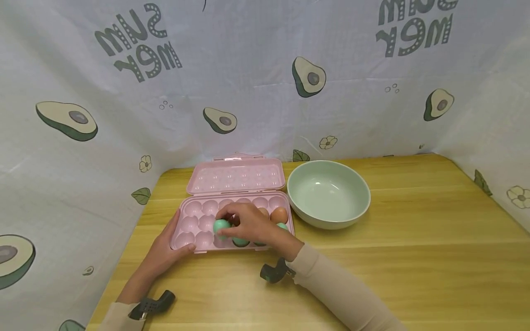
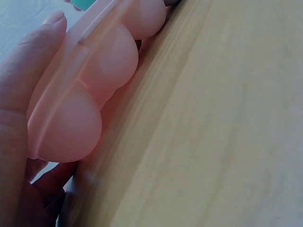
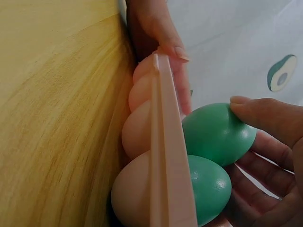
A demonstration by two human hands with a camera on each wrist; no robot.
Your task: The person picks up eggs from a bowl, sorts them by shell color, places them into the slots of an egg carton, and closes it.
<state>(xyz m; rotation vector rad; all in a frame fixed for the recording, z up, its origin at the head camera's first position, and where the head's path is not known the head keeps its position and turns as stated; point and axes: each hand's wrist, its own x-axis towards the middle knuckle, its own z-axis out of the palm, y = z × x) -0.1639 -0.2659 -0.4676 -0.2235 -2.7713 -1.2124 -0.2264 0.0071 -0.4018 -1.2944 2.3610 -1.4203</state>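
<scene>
A pink plastic egg box [image 1: 189,224] lies on the table with its lid [image 1: 238,177] folded back. My left hand [image 1: 163,246] grips the box's left end, thumb along the front rim and fingers at the side. Between thumb and fingers, my right hand [image 1: 256,225] pinches a green egg [image 1: 221,226] over the front middle cups. In the right wrist view, this egg stands above the rim, beside another green egg [image 3: 211,189] sitting in the box. Brown eggs [image 1: 279,215] and green eggs [image 1: 240,242] occupy cups towards the right, partly hidden by my right hand. Left-hand cups hold no eggs.
A pale green bowl [image 1: 329,195] stands just right of the egg box, with nothing visible inside. The wooden table [image 1: 414,257] is bounded at the back and sides by a white curtain [image 1: 265,105] printed with avocados.
</scene>
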